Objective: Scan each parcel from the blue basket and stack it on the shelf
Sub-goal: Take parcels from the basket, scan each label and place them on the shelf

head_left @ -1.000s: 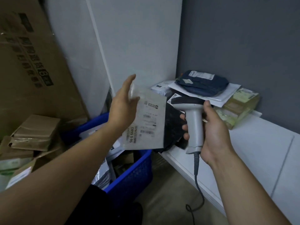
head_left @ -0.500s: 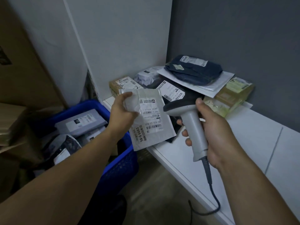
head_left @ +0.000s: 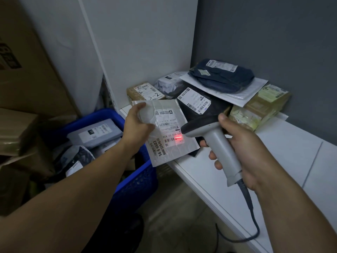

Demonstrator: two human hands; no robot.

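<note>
Scanning is the step in hand. The left hand point(head_left: 135, 128) pinches a white parcel point(head_left: 169, 152) by its upper corner, label up, just over the front-left edge of the shelf point(head_left: 273, 152). The right hand point(head_left: 244, 148) is wrapped round the handle of the scanner point(head_left: 209, 137); a red line glows on a barcode. The basket point(head_left: 138, 179), left of and below the shelf, holds more parcels. The next move is probably to lay this parcel flat on the pile point(head_left: 220, 75) at the shelf's back corner.
</note>
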